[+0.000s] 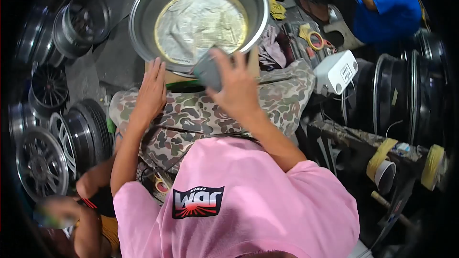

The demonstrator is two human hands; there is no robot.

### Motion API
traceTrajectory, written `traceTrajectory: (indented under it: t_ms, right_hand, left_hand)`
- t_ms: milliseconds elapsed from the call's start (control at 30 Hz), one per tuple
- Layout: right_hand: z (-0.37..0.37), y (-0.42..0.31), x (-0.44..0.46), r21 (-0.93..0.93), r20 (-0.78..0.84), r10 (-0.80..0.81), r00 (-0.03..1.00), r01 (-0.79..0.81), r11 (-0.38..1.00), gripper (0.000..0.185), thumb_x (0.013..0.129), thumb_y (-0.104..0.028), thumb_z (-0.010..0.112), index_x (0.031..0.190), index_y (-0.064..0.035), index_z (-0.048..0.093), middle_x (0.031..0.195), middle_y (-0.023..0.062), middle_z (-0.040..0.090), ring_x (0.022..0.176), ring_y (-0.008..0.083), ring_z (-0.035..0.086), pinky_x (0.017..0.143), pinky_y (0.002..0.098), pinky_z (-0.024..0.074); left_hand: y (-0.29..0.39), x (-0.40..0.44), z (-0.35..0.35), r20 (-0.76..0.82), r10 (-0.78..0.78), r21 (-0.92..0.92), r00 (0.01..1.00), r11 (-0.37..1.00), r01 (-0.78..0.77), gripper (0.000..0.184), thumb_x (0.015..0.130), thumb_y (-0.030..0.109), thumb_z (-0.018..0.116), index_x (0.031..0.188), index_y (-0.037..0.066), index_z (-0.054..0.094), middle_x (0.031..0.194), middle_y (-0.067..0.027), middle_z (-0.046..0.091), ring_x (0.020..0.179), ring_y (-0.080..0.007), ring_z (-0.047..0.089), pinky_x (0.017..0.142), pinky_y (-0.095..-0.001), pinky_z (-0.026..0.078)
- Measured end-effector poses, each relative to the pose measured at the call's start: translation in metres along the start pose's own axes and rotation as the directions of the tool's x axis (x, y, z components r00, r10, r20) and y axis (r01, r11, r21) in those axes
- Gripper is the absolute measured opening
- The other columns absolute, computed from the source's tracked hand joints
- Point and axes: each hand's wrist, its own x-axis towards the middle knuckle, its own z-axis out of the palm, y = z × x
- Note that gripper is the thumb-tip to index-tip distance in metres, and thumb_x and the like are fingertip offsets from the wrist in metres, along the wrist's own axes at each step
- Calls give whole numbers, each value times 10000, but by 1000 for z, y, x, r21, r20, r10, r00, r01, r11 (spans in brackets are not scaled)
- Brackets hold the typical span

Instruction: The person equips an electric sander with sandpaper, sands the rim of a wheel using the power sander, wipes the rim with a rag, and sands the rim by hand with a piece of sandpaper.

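In front of me a wheel rim (135,43) lies with its barrel facing up, and newspaper (201,24) edged with yellow tape covers its inside. My right hand (236,83) grips a dark grey sheet that looks like sandpaper (208,71), held against or just over the near edge of the rim. The fingertips are somewhat blurred. My left hand (152,88) lies with fingers stretched out at the rim's near left edge. Camouflage cloth (201,114) covers my lap below, and a green strip (184,86) shows between the hands.
Several wheels (40,162) stand at the left, with more rims (387,95) at the right. A white box (335,71) and a tape roll (315,40) sit right of the wheel. One person in blue (389,12) is upper right; another person (93,210) is lower left.
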Motion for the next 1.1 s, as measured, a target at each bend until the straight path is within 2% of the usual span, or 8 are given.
traceTrajectory:
  t_ms: [33, 167, 333, 400, 467, 633, 933, 1100]
  right_hand:
    - [5, -3, -9, -3, 10, -80, 997, 80, 997, 922, 636, -176, 932, 1434, -234, 474, 1232, 172, 501, 889, 403, 699, 742, 495, 604]
    - [1, 31, -20, 50, -11, -38, 999, 39, 998, 877, 637, -163, 930, 1396, -266, 504, 1182, 132, 543, 964, 393, 673, 747, 504, 597]
    - [-36, 122, 28, 99, -363, 49, 930, -13, 995, 787, 712, -296, 927, 1326, 10, 543, 1241, 192, 601, 1157, 374, 608, 973, 460, 509]
    - [-39, 169, 54, 160, -438, 103, 893, -35, 987, 823, 718, -404, 935, 1305, 27, 552, 1157, 219, 663, 1079, 367, 659, 955, 442, 522]
    - [-46, 181, 66, 225, -418, 222, 881, -136, 965, 826, 715, -411, 941, 1293, 34, 554, 1146, 225, 677, 1042, 365, 677, 947, 436, 526]
    - [-35, 158, 33, 181, -437, 124, 891, -47, 982, 808, 723, -382, 941, 1308, 16, 551, 1178, 194, 666, 1083, 319, 660, 966, 413, 514]
    - [-56, 196, 93, 162, -420, 144, 896, -82, 983, 820, 708, -419, 933, 1300, 11, 561, 1193, 222, 659, 1108, 410, 655, 965, 465, 521]
    - [-69, 156, 90, -25, -322, -107, 941, 105, 994, 798, 710, -377, 914, 1327, -7, 568, 1260, 226, 642, 1142, 425, 643, 970, 475, 527]
  left_hand:
    - [5, 1, -4, 8, 10, 7, 1000, 1000, -10, 410, 1008, 90, 564, 1401, -27, 565, 1539, -222, 473, 1424, -435, 448, 1201, -525, 342]
    - [7, 9, -23, -16, 64, 16, 998, 998, -64, 406, 969, 159, 662, 1331, -16, 611, 1428, -207, 555, 1361, -426, 503, 1157, -536, 380]
    - [17, 52, -25, 58, 113, -125, 992, 987, -105, 365, 878, 325, 793, 1031, 6, 701, 1106, -134, 663, 1064, -346, 634, 933, -453, 497]
    - [27, 73, -21, 81, 119, -197, 990, 975, -101, 446, 835, 434, 823, 880, 9, 696, 945, -124, 670, 918, -328, 657, 812, -448, 513]
    - [32, 91, -13, 195, 134, -242, 972, 967, -85, 525, 793, 493, 851, 826, 4, 664, 843, -113, 653, 799, -287, 635, 720, -415, 493]
    - [37, 133, 4, 475, 127, -364, 871, 929, 63, 650, 732, 614, 882, 709, 33, 591, 581, -56, 522, 582, -169, 487, 574, -353, 398]
    - [54, 167, 35, 579, 103, -315, 809, 943, 106, 875, 672, 863, 741, 856, 10, 690, 834, -178, 708, 821, -336, 689, 772, -432, 536]
    - [47, 155, 35, 560, 99, -363, 822, 922, 136, 849, 704, 823, 758, 920, 4, 695, 858, -182, 711, 832, -333, 685, 784, -424, 538]
